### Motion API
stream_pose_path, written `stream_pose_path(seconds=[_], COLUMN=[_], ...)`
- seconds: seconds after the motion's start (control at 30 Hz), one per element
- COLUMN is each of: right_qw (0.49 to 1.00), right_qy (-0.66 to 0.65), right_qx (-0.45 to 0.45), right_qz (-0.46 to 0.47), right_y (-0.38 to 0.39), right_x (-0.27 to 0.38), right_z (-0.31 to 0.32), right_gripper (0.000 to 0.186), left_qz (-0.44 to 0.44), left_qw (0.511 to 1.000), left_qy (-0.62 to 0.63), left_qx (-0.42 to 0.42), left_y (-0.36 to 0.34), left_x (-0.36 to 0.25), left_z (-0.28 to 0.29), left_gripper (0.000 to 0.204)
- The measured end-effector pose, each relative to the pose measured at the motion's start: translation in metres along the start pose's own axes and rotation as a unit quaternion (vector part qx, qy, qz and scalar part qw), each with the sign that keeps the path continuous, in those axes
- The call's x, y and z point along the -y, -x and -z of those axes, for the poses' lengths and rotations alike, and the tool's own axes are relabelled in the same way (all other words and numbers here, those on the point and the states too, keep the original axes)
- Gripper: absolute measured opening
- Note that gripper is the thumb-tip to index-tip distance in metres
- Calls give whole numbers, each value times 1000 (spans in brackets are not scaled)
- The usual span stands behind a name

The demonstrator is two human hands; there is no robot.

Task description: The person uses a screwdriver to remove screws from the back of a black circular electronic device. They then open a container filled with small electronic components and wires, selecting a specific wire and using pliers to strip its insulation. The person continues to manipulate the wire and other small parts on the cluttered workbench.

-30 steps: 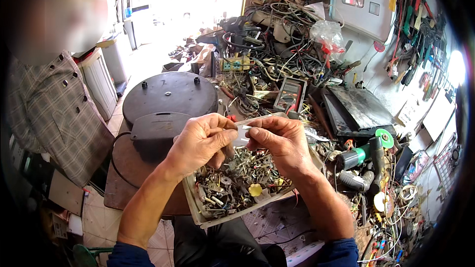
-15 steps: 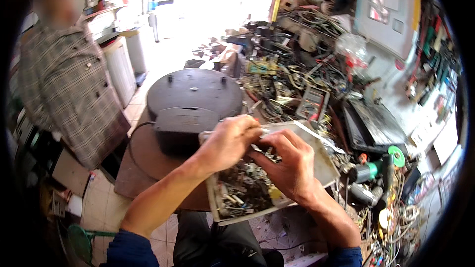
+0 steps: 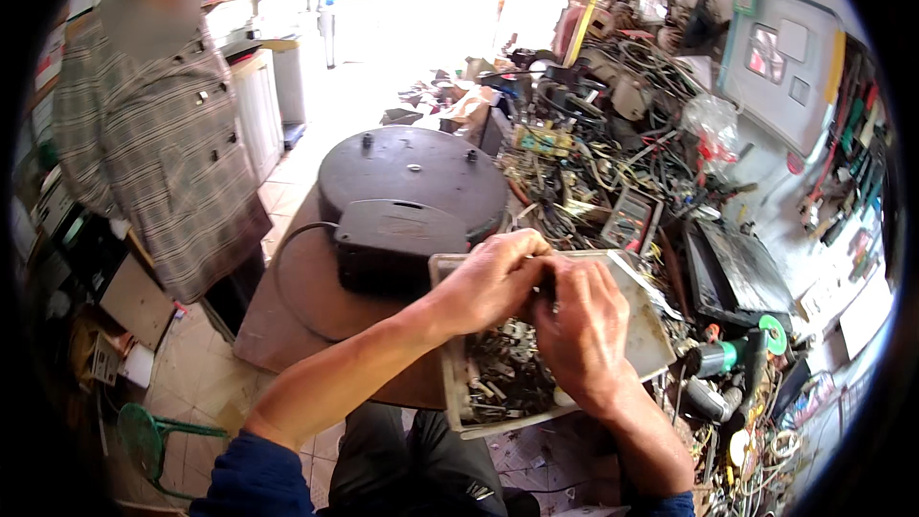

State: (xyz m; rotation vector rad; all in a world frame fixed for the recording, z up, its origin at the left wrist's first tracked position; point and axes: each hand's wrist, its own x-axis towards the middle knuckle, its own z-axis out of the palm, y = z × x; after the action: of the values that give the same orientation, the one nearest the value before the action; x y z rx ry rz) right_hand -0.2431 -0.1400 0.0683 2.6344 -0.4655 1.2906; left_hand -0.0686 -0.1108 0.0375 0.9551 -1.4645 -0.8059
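Over a shallow white tray (image 3: 651, 330), my left hand (image 3: 503, 278) and my right hand (image 3: 586, 325) meet with their fingers closed together. Whatever they pinch is hidden by the fingers. Beneath them, one side of the tray holds a heap of small loose metal and plastic parts (image 3: 498, 378). Behind my left hand, on a brown table (image 3: 287, 311), stands a large round black appliance (image 3: 412, 172) with a box-like part on its near side. The tray overlaps that table's right side.
A person in a checked coat (image 3: 163, 153) stands at the left. To the right lie piles of cables and parts, a multimeter (image 3: 630, 220), a flat black case (image 3: 737, 268) and a green angle grinder (image 3: 718, 356). A green stool (image 3: 153, 440) is at lower left.
The whole view has shifted, so things sit further right. My right hand has turned and its fingers now close up against my left hand's fingers.
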Motion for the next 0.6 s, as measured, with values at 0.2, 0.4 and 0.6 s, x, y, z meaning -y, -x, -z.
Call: stream_pose_path(seconds=[0.2, 0.4, 0.6], right_qw=[994, 996, 994], right_qy=[89, 71, -61], right_qx=[-16, -29, -80], right_qz=[58, 39, -33], right_y=[0, 1, 5], right_x=[-2, -1, -12], right_z=[-4, -1, 3], right_gripper=[39, 36, 36], left_qz=[44, 65, 50], left_qw=[998, 993, 992], left_qy=[37, 95, 117], left_qx=[-2, 8, 2], left_y=[2, 3, 0], left_x=[-22, -30, -18], left_z=[0, -2, -1], left_gripper=[19, 20, 21])
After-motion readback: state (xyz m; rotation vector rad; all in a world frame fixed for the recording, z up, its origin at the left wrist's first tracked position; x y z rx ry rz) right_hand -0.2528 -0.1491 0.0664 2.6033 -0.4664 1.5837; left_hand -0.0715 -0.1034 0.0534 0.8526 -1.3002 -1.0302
